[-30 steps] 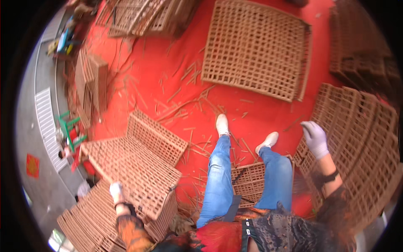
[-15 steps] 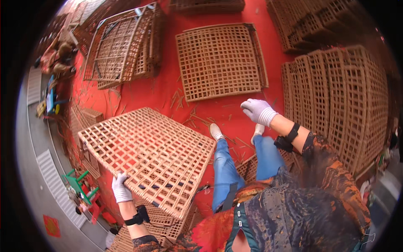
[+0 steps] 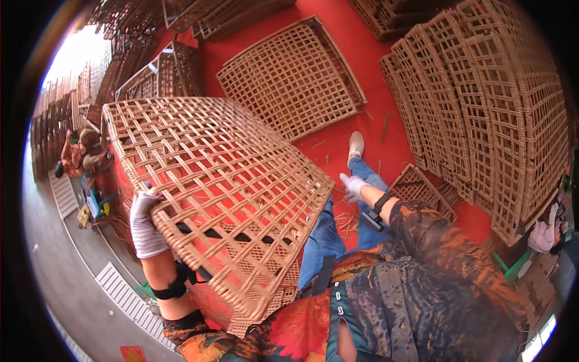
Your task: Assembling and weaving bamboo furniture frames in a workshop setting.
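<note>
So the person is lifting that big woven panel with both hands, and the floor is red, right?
Not quite. The head view shows only the left hand gripping the big woven panel, at its lower edge. The right hand is off to the side, apart from the panel and holding nothing. The floor is indeed red.
</note>
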Available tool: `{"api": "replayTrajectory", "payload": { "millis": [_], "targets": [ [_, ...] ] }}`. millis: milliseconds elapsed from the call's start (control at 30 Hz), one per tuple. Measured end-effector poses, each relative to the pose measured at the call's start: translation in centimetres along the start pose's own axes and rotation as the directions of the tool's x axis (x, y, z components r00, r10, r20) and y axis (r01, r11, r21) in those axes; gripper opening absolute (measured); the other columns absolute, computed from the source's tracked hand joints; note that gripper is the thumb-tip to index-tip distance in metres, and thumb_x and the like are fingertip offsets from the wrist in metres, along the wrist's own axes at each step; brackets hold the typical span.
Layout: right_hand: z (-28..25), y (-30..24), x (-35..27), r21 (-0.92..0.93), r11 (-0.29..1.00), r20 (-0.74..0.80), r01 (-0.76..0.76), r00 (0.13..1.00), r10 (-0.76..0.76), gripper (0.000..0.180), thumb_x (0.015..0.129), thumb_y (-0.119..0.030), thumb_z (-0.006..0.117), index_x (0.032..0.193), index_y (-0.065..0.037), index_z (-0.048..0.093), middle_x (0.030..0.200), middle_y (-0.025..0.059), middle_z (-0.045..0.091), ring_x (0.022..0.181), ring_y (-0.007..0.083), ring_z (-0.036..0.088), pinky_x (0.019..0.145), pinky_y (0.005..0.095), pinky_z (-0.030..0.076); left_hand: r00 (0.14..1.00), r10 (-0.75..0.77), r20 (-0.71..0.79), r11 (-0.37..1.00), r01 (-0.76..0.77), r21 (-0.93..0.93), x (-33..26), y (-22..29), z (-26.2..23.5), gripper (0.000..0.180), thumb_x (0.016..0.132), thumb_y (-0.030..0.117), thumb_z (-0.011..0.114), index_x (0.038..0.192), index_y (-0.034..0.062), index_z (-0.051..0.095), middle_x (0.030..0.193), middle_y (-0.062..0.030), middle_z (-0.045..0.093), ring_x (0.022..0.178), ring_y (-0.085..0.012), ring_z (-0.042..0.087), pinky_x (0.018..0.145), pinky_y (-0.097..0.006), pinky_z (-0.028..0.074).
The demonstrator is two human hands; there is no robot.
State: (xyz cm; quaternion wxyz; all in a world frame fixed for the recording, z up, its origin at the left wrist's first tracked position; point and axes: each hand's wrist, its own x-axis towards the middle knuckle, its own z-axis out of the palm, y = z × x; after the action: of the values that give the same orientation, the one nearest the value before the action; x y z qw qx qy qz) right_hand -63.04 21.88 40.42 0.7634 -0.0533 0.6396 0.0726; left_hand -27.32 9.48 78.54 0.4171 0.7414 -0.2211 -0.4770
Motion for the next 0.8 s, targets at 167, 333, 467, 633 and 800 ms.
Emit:
{"api": "replayTrajectory", "payload": {
  "millis": [167,333,467,633,800],
  "targets": [
    [-6.0,0.2,5.3,0.532,0.821,0.15,-0.208,0.977,0.15,0.07,0.09,-0.057,0.043,0.139,-0.008,0.034,0.136,0.0216,0.044,0.118,0.0418,0.049,0.091,0.0552,0.044,0.996,-0.026,0.087,0.998,0.03,-0.052,0.7,4.0,4.6,0.037,0.083,0.014,0.061,0.118,0.0043,0.055,0.096,-0.0059,0.063,0.084,-0.017,0.062,0.075,-0.032,0.053],
    [-11.2,-1.2,8.2,0.764,0.626,0.088,-0.156,0.987,0.138,0.047,0.091,-0.057,0.044,0.11,-0.016,0.057,0.103,0.0059,0.064,0.092,0.028,0.06,0.075,0.0544,0.047,0.998,-0.002,0.07,1.0,0.001,0.018,-1.2,4.5,10.5,0.044,0.078,0.015,0.066,0.118,0.0039,0.05,0.092,-0.0048,0.06,0.08,-0.0169,0.06,0.071,-0.031,0.053],
    [-11.8,-4.4,5.5,0.661,0.73,0.142,-0.174,0.984,0.107,0.048,0.092,-0.056,0.045,0.116,-0.016,0.056,0.11,0.0071,0.063,0.095,0.0278,0.059,0.078,0.0556,0.046,1.0,0.011,0.028,0.992,-0.015,0.124,-1.7,5.0,11.4,0.051,0.073,0.019,0.068,0.117,0.0036,0.048,0.088,-0.0029,0.056,0.074,-0.0131,0.057,0.064,-0.026,0.051],
    [-10.7,-2.7,10.8,0.886,0.45,0.171,-0.111,0.981,-0.096,0.048,0.092,-0.052,0.046,0.121,-0.015,0.055,0.113,0.0082,0.063,0.086,0.0265,0.061,0.078,0.0487,0.048,0.978,-0.078,0.192,0.975,0.034,0.221,0.4,6.4,12.5,0.06,0.076,0.018,0.063,0.129,0.0007,0.041,0.106,-0.0098,0.058,0.091,-0.0178,0.06,0.072,-0.03,0.054],
    [-12.2,-4.5,12.8,0.677,0.735,0.04,-0.047,0.999,0.027,0.041,0.092,-0.048,0.045,0.103,-0.011,0.059,0.091,0.0082,0.066,0.078,0.0238,0.063,0.073,0.0467,0.051,0.998,-0.026,0.056,0.983,0.016,0.185,1.2,7.2,15.1,0.05,0.08,0.021,0.063,0.123,0.0013,0.047,0.106,-0.0105,0.06,0.091,-0.0209,0.061,0.077,-0.033,0.054]
  ]
}}
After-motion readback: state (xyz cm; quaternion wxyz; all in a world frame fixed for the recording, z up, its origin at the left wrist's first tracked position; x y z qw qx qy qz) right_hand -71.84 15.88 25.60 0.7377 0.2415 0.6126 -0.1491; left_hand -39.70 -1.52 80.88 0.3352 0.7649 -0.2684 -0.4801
